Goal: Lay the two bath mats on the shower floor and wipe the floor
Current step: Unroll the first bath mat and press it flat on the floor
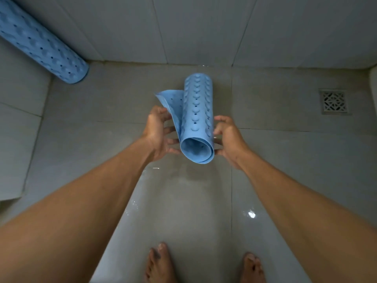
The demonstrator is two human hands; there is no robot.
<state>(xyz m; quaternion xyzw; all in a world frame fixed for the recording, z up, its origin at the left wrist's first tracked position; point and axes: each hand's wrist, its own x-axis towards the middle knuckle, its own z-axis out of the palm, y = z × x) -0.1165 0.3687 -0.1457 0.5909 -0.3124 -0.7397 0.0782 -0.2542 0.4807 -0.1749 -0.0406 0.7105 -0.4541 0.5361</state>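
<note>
A rolled blue bath mat (197, 117) with raised bumps and small holes hangs in the air above the shower floor (183, 201), its open end toward me. My left hand (158, 131) pinches the loose flap peeling off the roll's left side. My right hand (228, 137) cups the roll's right side near its lower end. A second blue mat (40, 45), still rolled, leans in the far left corner against the tiled wall.
A square metal drain grate (334, 101) sits in the floor at the far right. The grey floor tiles are wet and shiny near my two bare feet (159, 262). Grey tiled walls (204, 27) close the far side and left.
</note>
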